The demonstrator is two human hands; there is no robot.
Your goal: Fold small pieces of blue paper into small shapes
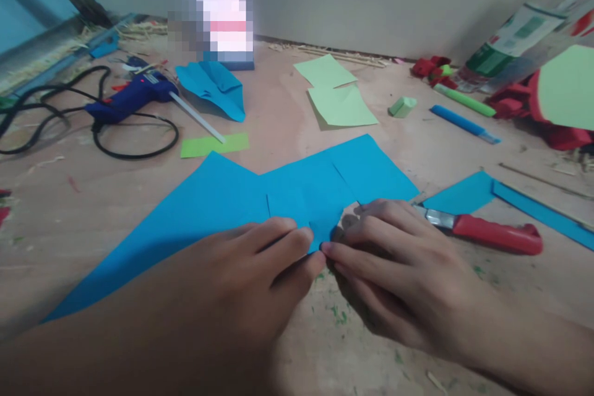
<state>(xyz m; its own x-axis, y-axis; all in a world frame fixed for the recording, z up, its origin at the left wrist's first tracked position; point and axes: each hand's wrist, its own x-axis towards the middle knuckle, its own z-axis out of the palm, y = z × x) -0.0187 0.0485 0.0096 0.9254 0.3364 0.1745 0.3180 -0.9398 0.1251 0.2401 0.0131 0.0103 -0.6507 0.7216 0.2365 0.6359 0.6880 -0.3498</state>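
While my left hand [260, 266] and right hand [394, 260] pinch the blue paper's [260, 198] cut flap at lower centre, I should crease it slowly and squarely.

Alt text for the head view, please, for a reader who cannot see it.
Two bare hands, left hand and right hand, press their fingertips on the near edge of a blue paper sheet lying on a wooden table. A red-handled knife lies right of them; a blue glue gun sits far left.
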